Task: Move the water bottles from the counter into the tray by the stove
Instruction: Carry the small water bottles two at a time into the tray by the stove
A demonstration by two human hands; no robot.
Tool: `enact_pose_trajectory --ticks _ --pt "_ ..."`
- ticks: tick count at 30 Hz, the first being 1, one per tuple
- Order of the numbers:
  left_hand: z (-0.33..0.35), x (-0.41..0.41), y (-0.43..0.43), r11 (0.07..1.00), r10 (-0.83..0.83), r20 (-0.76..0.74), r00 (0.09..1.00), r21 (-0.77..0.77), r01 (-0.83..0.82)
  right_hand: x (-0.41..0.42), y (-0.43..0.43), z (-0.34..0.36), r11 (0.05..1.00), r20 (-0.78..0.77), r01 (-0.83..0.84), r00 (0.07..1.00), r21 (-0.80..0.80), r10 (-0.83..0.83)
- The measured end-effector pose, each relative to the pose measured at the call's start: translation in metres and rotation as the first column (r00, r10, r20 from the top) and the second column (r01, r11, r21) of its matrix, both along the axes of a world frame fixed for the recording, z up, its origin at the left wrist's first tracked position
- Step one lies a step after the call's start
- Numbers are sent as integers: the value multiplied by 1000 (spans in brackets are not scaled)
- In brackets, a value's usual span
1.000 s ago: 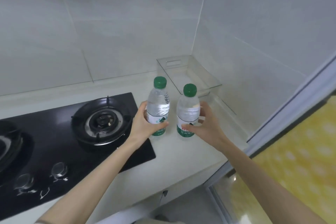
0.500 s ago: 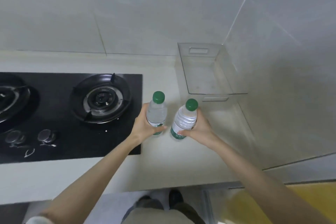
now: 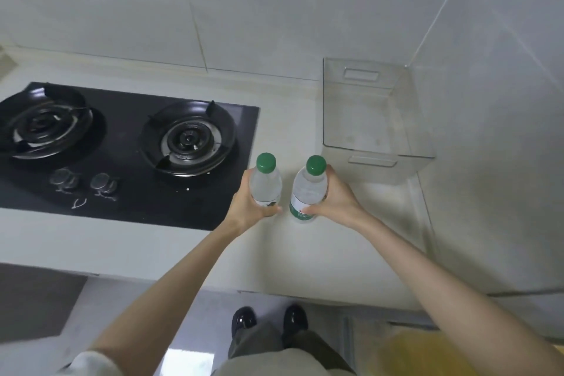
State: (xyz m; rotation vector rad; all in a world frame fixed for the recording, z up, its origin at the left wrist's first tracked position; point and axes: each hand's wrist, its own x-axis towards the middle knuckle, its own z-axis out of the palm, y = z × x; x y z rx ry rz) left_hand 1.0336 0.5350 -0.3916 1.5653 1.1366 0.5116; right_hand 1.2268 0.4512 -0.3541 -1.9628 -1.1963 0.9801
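Two clear water bottles with green caps are side by side over the pale counter, just right of the stove. My left hand grips the left bottle around its lower body. My right hand grips the right bottle, which leans a little to the right and shows a green label. A clear plastic tray with handle slots sits empty in the corner, behind and to the right of the bottles.
A black two-burner gas stove with two knobs fills the counter's left side. Tiled walls close off the back and the right. The counter's front edge runs below my arms, with my shoes on the floor beneath.
The view has tilted down and swung left, showing both burners and my feet. Both hands keep their hold on the bottles, which remain just in front of the tray.
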Motion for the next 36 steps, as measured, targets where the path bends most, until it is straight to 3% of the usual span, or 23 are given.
enact_pose_trajectory --ticks 6,9,13,15,18,20,22,25,27,31,36 --pt "12 -5 2 997 -77 -54 996 22 78 2 -2 12 997 56 -80 995 19 79" --pt "26 -14 6 988 -141 -5 990 60 141 1 -1 37 993 83 -79 994 83 72" --pt "59 -23 15 959 -184 20 983 224 175 -3 0 71 973 281 -170 952 159 120" --pt "78 -24 21 908 -183 -41 982 376 185 -5 3 84 965 437 -231 886 122 156" --pt "99 -22 29 746 -210 -281 936 573 339 -11 7 98 967 643 -253 740 -9 199" --pt "109 -20 34 633 -217 -455 864 608 479 -14 8 102 963 767 -258 602 -74 220" --pt "112 -17 37 560 -201 -557 806 610 561 -16 7 101 956 808 -269 534 -114 247" --pt "113 -13 40 483 -181 -643 744 601 637 -18 5 100 968 742 -231 630 -100 227" --pt "108 -12 42 478 -204 -650 732 587 654 -19 3 99 977 682 -197 704 -79 197" --pt "101 -15 44 540 -305 -542 783 579 612 -20 -4 99 994 592 -104 803 28 67" --pt "141 -5 52 608 -292 -347 891 652 453 -13 -1 139 957 547 15 818 289 -178"
